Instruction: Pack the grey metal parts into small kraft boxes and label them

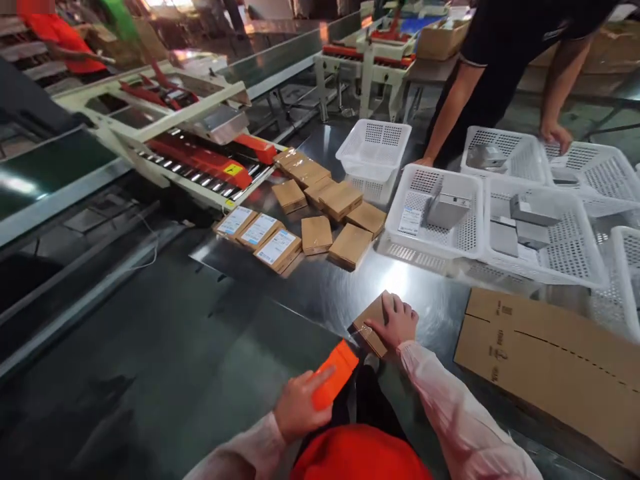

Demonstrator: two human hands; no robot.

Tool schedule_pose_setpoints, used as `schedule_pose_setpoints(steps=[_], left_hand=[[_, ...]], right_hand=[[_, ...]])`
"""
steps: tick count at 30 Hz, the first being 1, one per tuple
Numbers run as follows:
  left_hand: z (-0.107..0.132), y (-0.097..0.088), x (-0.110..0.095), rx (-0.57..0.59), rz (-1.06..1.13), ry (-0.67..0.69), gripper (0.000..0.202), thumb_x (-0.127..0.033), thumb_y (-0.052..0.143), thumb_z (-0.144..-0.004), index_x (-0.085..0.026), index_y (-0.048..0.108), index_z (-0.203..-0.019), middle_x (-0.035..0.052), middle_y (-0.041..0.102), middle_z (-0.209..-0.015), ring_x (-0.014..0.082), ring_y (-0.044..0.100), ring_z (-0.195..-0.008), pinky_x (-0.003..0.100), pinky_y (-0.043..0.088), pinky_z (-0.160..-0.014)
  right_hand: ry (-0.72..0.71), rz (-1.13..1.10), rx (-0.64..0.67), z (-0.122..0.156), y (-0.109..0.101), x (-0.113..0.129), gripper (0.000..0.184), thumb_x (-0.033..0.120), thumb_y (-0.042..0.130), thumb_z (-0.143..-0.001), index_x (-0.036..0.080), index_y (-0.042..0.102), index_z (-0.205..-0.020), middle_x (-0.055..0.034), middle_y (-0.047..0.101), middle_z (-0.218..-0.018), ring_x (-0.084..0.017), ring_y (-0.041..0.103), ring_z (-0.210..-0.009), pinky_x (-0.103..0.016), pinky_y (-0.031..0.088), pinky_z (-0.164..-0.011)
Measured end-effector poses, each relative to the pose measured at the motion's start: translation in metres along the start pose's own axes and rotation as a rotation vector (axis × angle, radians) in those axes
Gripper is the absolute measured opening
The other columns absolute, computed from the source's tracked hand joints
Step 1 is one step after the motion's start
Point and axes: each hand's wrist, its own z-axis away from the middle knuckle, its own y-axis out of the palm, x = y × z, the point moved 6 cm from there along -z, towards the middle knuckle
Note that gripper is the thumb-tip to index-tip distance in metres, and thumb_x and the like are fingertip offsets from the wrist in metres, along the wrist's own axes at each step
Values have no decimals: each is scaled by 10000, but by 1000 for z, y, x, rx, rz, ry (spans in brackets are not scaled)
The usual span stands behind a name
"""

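My left hand [303, 407] is closed around a bright orange, block-shaped handheld tool [336, 375]; its exact kind I cannot make out. The tool's front end points toward a small brown cardboard box [374, 323] at the table's front edge. My right hand [400, 321] grips that box from above, thumb on the near side and fingers over the far side. Something shiny, like clear tape, shows on the box's left end. Farther back on the metal table [320, 300] lie several similar cardboard boxes [317, 235], and boxes with white labels [257, 230].
White perforated baskets [435, 247] with grey boxes stand at the right, where another person's hands [556, 136] reach in. A large flat carton [540, 360] lies at the front right. A box-sealing machine with rollers [195, 163] adjoins the table at the left.
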Motion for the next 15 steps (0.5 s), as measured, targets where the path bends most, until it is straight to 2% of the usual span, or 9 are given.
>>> schedule_pose_setpoints(steps=[4, 9, 12, 15], left_hand=[[30, -1, 14, -35, 124, -27, 633, -309, 619, -706, -331, 632, -1338, 59, 733, -922, 257, 713, -823, 370, 593, -794], [30, -3, 9, -103, 230, -54, 650, -318, 605, -680, -245, 649, -1324, 80, 731, -899, 252, 700, -806, 364, 590, -784], [25, -20, -1, -137, 214, -43, 626, -328, 610, -686, -242, 663, -1304, 75, 727, -868, 238, 693, -761, 354, 585, -752], [15, -46, -17, -101, 162, -39, 614, -339, 626, -676, -253, 680, -1282, 73, 744, -871, 250, 705, -768, 364, 577, -761]], right_hand=[[-30, 40, 34, 10, 9, 21, 914, 775, 578, -769, 286, 378, -1514, -123, 441, -1502, -363, 452, -1202, -484, 338, -964], [-9, 97, 75, 9, 9, 26, 871, 741, 552, -817, 277, 355, -1527, -113, 411, -1536, -357, 438, -1243, -483, 336, -990], [-3, 122, 38, 12, 7, 28, 796, 696, 522, -867, 265, 375, -1520, -125, 401, -1543, -359, 405, -1282, -492, 332, -993], [-43, 118, -82, 18, 7, 33, 571, 575, 530, -925, 293, 523, -1422, -130, 436, -1513, -368, 373, -1311, -514, 307, -1000]])
